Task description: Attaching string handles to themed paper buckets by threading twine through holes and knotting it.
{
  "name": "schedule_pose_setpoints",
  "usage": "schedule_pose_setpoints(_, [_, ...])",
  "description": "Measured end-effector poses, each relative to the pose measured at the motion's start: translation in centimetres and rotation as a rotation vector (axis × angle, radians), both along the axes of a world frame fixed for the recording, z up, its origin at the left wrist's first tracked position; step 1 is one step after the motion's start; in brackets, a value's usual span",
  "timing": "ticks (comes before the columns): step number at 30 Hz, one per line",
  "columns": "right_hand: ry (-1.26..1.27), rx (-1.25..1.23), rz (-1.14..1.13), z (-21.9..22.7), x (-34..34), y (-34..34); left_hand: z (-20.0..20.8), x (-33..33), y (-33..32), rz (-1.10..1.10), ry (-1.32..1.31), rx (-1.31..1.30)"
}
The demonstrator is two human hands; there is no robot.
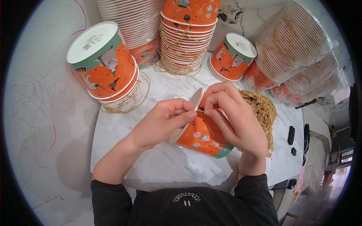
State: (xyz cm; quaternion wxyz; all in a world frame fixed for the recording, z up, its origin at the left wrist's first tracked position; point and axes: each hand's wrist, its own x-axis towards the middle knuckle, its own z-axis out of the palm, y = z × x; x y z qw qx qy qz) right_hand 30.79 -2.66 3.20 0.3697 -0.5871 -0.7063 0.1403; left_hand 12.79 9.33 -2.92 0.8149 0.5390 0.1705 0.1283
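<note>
An orange paper bucket (205, 132) with a green base band and a white rolled rim lies tilted on its side before me, its mouth toward the left. My left hand (166, 119) is closed on the rim, thumb and fingers at its upper edge. With thumb and fingertips pinched, my right hand (233, 113) holds a short bit of tan twine at the bucket's side, just below that rim. The fingers partly hide where the twine meets the bucket. Next to my right wrist lies a thick bundle of tan twine (262, 113).
Upside-down stacks of orange buckets stand at the left (113, 67), the back middle (186, 45) and back right (232, 56), some with twine loops. Plastic-wrapped stacks (290, 41) lean at the far right. Small black objects (291, 135) lie by the marble-patterned table's (151, 165) right edge.
</note>
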Motion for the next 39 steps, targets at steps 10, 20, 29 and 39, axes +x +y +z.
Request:
schedule_pose_setpoints(10, [-0.074,-0.016,0.056,-0.1,1.0,-0.2,-0.5,0.1,0.6,-0.018,0.037,-0.069])
schedule_pose_setpoints(20, [-0.114,-0.040,0.064,-0.4,1.3,-0.3,0.1,0.2,0.5,-0.059,0.070,-0.120])
schedule_pose_setpoints(29, [-0.138,-0.039,0.052,-0.4,1.1,-0.3,-0.9,0.2,0.7,-0.096,0.042,-0.131])
schedule_pose_setpoints(39, [-0.131,-0.044,0.051,-0.3,1.3,-0.4,-0.8,0.3,0.9,-0.071,0.105,-0.093])
